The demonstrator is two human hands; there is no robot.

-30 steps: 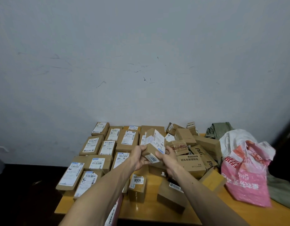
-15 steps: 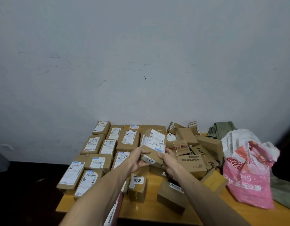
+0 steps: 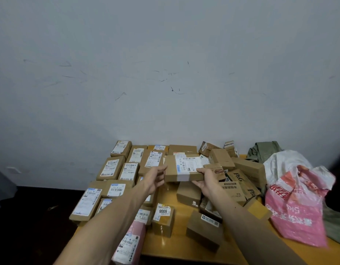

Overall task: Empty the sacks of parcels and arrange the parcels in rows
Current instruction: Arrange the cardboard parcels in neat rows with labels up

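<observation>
As left hand [image 3: 155, 178] and right hand [image 3: 205, 181] grip parcel [image 3: 181, 169], label [image 3: 188, 164] (blurred) illegible.

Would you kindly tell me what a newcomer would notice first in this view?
First, the brown parcel held label-up between the left hand and the right hand, above the middle of the table. To its left lie labelled parcels in neat rows. To its right sits a jumbled pile of boxes, with a pink sack slumped at the table's right edge.
</observation>
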